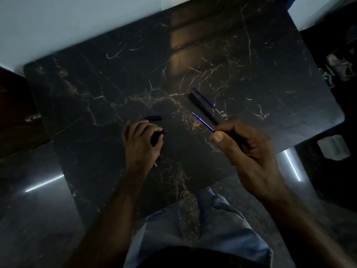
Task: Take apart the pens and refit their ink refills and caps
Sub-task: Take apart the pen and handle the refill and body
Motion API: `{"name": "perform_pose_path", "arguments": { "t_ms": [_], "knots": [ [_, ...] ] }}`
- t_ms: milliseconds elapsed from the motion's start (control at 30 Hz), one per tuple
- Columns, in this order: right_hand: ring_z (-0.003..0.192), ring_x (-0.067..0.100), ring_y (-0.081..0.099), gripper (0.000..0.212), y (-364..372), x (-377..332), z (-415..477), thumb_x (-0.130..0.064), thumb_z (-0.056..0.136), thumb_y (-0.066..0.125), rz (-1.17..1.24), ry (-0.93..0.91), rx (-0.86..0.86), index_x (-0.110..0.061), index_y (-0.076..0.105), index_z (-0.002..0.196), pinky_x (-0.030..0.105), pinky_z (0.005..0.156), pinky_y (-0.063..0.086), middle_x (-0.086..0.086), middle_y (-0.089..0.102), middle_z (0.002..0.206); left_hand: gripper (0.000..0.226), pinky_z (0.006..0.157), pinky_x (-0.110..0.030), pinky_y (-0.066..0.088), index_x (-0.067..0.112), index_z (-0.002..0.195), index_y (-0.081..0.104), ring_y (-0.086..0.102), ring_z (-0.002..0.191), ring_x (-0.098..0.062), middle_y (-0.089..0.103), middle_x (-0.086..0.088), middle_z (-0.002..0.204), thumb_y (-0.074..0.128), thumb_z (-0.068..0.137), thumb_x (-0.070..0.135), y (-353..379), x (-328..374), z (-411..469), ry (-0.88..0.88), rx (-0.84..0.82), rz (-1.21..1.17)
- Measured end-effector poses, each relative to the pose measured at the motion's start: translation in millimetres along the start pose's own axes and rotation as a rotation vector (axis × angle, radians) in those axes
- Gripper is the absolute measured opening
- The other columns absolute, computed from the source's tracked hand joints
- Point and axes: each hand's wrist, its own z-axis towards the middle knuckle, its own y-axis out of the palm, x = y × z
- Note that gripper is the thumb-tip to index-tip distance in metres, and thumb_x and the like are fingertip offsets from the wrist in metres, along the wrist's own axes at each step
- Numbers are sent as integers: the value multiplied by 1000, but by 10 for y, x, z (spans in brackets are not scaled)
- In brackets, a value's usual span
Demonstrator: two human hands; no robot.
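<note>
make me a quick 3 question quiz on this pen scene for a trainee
1. True or false: the right hand holds a blue ink refill.
2. Which loose part lies on the marble table just beyond the left hand?
A. a dark pen cap
B. a spring
C. a pencil
3. Fill in: beyond the right hand, a second blue refill lies beside a black pen ____.

Key
1. True; it is pinched near the thumb, tip pointing away.
2. A
3. barrel
</note>
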Motion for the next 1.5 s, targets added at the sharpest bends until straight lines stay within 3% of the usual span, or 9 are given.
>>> {"name": "perform_pose_path", "arguments": {
  "t_ms": [133,233,433,633,767,933,1033,1333,1500],
  "knots": [
    [61,5,50,18,4,-6,0,-10,104,59,8,6,1,0,69,93,15,61,40,-5,56,73,27,109,-50,43,21,115,74,65,120,-26,74,1,119,69,90,31,-252,179,13,-62,76,-118],
    [60,4,49,18,19,0,3,-10,104,59,16,11,3,0,68,92,15,60,40,-7,55,72,17,93,-37,53,13,112,75,71,98,-19,76,2,104,69,96,18,-660,491,44,-66,177,-489],
    [62,3,51,16,155,-48,54,-14,105,57,68,-10,-30,-9,69,95,15,60,41,-17,58,75,11,77,-22,56,14,105,77,73,85,-9,80,-2,98,72,96,20,-1364,1146,161,-111,-171,-1121],
    [61,8,48,18,181,-85,76,-15,106,57,67,-55,-28,-4,68,96,20,58,41,0,55,74,12,55,-28,51,17,89,79,66,61,-11,74,-2,75,72,95,25,-1540,1129,332,-107,25,-1179],
    [63,7,49,20,105,-58,26,-14,106,60,92,-34,11,1,67,95,15,62,40,7,57,76,14,57,-23,46,26,100,75,61,66,-3,74,10,85,78,92,37,-1826,540,531,-263,277,-1474],
    [63,2,49,17,35,-9,-14,-11,103,58,166,19,78,1,68,94,13,63,40,-8,56,74,16,73,-18,57,22,104,77,73,82,-2,80,17,91,79,93,10,-1393,-1,336,-192,-22,-811],
    [63,3,48,19,39,-14,4,-12,104,60,161,16,67,2,67,94,14,62,40,-11,55,73,23,78,-16,55,38,96,79,75,85,-4,79,21,91,86,87,18,-973,-141,329,-179,-296,-612],
    [63,-2,50,16,81,6,-50,-8,103,57,159,18,73,1,68,95,12,63,40,-19,56,74,13,83,-21,57,23,102,80,75,91,-4,80,11,100,80,93,14,-667,-226,519,-41,-462,-507],
    [63,-1,49,20,61,12,-57,-15,104,60,166,25,86,2,68,95,12,62,40,-19,56,74,13,76,-25,55,33,96,78,67,83,-2,72,15,92,84,89,25,-458,-327,153,21,-471,-349]
  ]
}}
